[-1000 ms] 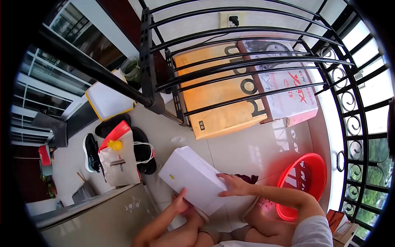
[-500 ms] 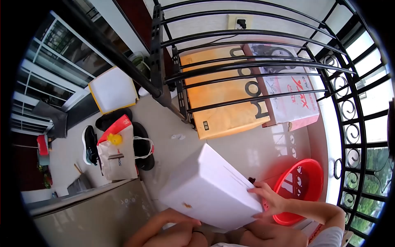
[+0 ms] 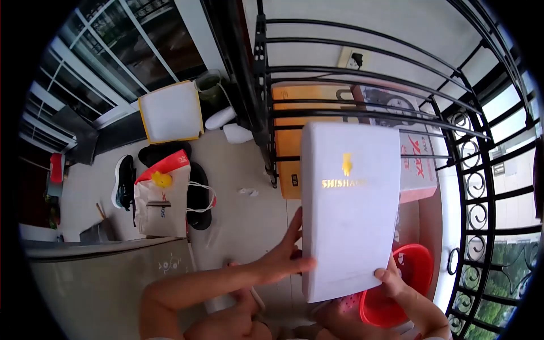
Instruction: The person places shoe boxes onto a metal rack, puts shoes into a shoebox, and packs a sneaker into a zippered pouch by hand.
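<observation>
Fingers are wrapped on both lower sides of the box now: the left hand has its thumb pressed to the lower left edge with the forefinger reaching up alongside, while the right hand pinches the lower right corner, thumb on the white face. Largest first, and a black rack stands beyond the fingertips, its bars running over an orange carton and a pink-and-white carton, both ahead of the fingers. And there's the white box, right between the two hands, tilted, its gold lettering well above the thumbs! Just beside the right fingers, partly behind them, sits a red basin. Away to the left fingers' far side, a yellow-edged white panel lies ahead, a paper bag nearer, a dark shoe farther left. Smallest of the lot, a yellow toy rests on that bag, well apart from the left fingers.
</observation>
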The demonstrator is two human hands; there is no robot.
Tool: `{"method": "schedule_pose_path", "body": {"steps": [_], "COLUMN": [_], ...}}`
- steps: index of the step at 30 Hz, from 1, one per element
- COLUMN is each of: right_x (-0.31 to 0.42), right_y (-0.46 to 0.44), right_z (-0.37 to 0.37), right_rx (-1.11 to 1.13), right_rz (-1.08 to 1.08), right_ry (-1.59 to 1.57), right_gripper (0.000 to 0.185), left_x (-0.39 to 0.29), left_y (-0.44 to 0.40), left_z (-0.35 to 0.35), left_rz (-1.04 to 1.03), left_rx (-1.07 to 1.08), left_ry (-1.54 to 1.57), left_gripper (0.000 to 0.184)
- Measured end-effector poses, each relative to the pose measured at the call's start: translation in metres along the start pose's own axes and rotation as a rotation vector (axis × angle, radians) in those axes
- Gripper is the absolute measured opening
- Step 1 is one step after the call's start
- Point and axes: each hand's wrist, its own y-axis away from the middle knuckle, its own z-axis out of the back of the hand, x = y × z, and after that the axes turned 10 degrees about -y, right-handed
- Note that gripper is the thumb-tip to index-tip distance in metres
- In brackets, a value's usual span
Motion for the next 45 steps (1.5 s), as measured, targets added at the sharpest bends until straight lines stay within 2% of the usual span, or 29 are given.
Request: {"method": "schedule_pose_path", "body": {"steps": [2,4,5,6,7,9,10,11,12,14,15,16,18,19,21,24,25,29,31,32,35,38,40,41,43,44,45], "right_x": [0.006,0.005,0.011,0.022,0.049,0.071,0.091,0.104,0.106,0.128,0.129,0.145,0.149,0.142,0.122,0.117,0.118,0.128,0.125,0.121,0.104,0.094,0.088,0.087,0.086,0.086,0.086], "right_y": [0.001,-0.004,-0.003,-0.005,-0.007,-0.017,-0.022,-0.026,-0.036,-0.047,-0.068,-0.071,-0.072,-0.069,-0.064,-0.068,-0.073,-0.087,-0.079,-0.074,-0.075,-0.084,-0.094,-0.097,-0.105,-0.109,-0.110], "right_z": [-0.002,0.010,0.015,0.016,-0.007,0.001,-0.002,0.008,0.030,0.029,0.077,0.063,0.066,0.061,0.048,0.041,0.044,0.052,0.034,0.022,-0.010,-0.036,-0.048,-0.056,-0.062,-0.066,-0.076], "right_rx": [-0.043,-0.061,-0.099,-0.136,-0.128,-0.157,-0.109,-0.122,-0.076,-0.070,-0.094,-0.020,-0.011,-0.014,-0.123,-0.193,-0.257,-0.160,-0.194,-0.242,-0.164,-0.102,-0.039,-0.046,0.002,0.054,0.004], "right_rz": [0.050,0.077,0.059,0.040,0.053,0.146,0.107,0.119,0.135,0.244,0.304,0.358,0.486,0.494,0.555,0.460,0.429,0.507,0.465,0.432,0.386,0.349,0.358,0.356,0.334,0.319,0.330], "right_ry": [0.126,0.038,0.017,-0.001,-0.060,-0.056,-0.078,0.019,-0.102,-0.312,-0.304,-0.309,-0.370,-0.368,-0.244,-0.127,-0.141,-0.143,-0.061,0.022,0.100,0.185,0.152,0.154,0.129,0.103,0.136], "right_gripper": [0.102,0.099,0.099,0.098,0.097,0.088,0.087,0.087,0.083,0.065,0.056,0.052,0.064,0.064,0.076,0.085,0.081,0.078,0.078,0.079,0.077,0.071,0.068,0.068,0.072,0.077,0.067], "left_x": [0.002,-0.004,-0.009,-0.014,-0.021,-0.033,-0.037,-0.035,-0.038,-0.047,-0.051,-0.053,-0.060,-0.064,-0.060,-0.056,-0.056,-0.056,-0.067,-0.070,-0.061,-0.048,-0.056,-0.054,-0.055,-0.055,-0.056], "left_y": [0.001,-0.006,-0.012,-0.017,-0.022,-0.030,-0.035,-0.040,-0.042,-0.051,-0.061,-0.072,-0.094,-0.103,-0.117,-0.125,-0.125,-0.120,-0.107,-0.101,-0.080,-0.056,-0.038,-0.036,-0.030,-0.027,-0.026], "left_z": [-0.006,-0.011,-0.014,-0.016,-0.016,-0.023,-0.027,-0.033,-0.037,-0.050,-0.051,-0.055,-0.066,-0.071,-0.080,-0.087,-0.088,-0.071,-0.044,-0.031,0.005,0.008,-0.002,0.002,0.014,0.021,0.028], "left_rz": [-0.071,-0.069,-0.072,-0.076,-0.068,-0.069,-0.073,-0.072,-0.068,-0.007,0.057,0.062,-0.005,-0.020,-0.039,-0.056,-0.068,-0.101,-0.066,-0.064,-0.099,-0.132,0.028,0.031,-0.094,-0.093,-0.113], "left_rx": [0.006,-0.019,-0.114,-0.211,-0.223,-0.259,-0.284,-0.314,-0.279,-0.275,-0.241,-0.212,-0.321,-0.349,-0.392,-0.438,-0.442,-0.469,-0.402,-0.432,-0.400,-0.369,-0.405,-0.401,-0.343,-0.337,-0.360], "left_ry": [-0.032,-0.007,0.029,0.066,0.108,0.142,0.168,0.208,0.198,0.254,0.277,0.268,0.398,0.387,0.348,0.303,0.306,0.212,0.170,0.141,0.120,0.219,0.317,0.323,0.285,0.286,0.282], "left_gripper": [0.115,0.117,0.118,0.119,0.118,0.118,0.118,0.115,0.115,0.095,0.083,0.083,0.071,0.069,0.071,0.075,0.076,0.072,0.065,0.055,0.056,0.060,0.063,0.063,0.062,0.062,0.060]}}
